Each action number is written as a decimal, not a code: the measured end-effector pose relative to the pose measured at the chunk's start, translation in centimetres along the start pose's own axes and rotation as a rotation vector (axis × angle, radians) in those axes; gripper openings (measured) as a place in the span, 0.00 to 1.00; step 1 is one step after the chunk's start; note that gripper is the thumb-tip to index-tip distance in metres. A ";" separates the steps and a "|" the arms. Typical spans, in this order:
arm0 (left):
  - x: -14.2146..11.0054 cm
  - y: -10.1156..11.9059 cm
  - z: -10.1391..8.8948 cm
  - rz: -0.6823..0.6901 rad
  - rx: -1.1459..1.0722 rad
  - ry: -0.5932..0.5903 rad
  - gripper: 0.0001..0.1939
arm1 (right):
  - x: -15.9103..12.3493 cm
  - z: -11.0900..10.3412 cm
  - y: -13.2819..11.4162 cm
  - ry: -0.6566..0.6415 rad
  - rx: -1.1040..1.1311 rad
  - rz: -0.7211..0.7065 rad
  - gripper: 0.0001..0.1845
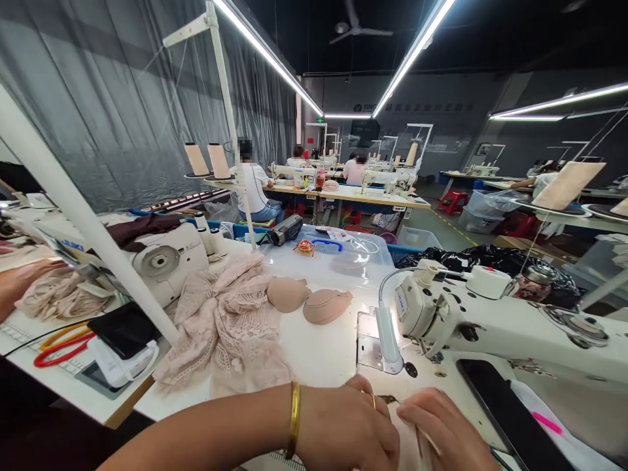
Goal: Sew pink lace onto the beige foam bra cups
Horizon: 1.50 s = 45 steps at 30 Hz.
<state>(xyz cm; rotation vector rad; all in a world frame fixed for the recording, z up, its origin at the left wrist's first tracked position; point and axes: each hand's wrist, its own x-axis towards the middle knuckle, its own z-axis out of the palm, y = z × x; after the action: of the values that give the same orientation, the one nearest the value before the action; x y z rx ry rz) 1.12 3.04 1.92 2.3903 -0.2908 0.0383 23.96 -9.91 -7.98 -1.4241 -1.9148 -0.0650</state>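
Observation:
My left hand (346,425), with a gold bracelet and a ring, is at the bottom middle, fingers curled round a piece of beige fabric (406,435). From the other side my right hand (446,428) grips the same fabric, fingers bent over its edge; the lower part is cut off by the frame. Just beyond is the needle area of a white sewing machine (490,320), lit by a small gooseneck lamp (387,340). Two beige moulded bra cups (328,307) rest on the table beside a heap of pale pink lace fabric (220,320).
A black phone (510,409) lies right of my hands. Behind the cups is a clear plastic bin lid (353,261) bearing a blue handle. At left, a thread-stand pole (93,216) crosses before another machine (167,261), with a co-worker's arm (24,284) beside it. Black bags lie behind my machine.

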 end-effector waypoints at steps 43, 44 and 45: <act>2.3 -8.1 -1.5 -0.084 0.321 0.038 0.05 | 2.2 0.0 6.3 -0.178 -0.454 -0.202 0.24; 2.3 -8.2 -1.6 -0.083 0.322 0.046 0.05 | 2.2 0.0 6.3 -0.183 -0.462 -0.207 0.24; 2.3 -8.3 -1.6 -0.081 0.324 0.050 0.06 | 2.2 -0.1 6.3 -0.181 -0.469 -0.214 0.24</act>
<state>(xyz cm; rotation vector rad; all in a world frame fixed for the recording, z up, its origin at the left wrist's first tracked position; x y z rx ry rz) 5.31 9.62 -2.12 2.7159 -0.1743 0.1158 29.10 -5.74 -8.93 -1.5534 -2.3005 -0.5329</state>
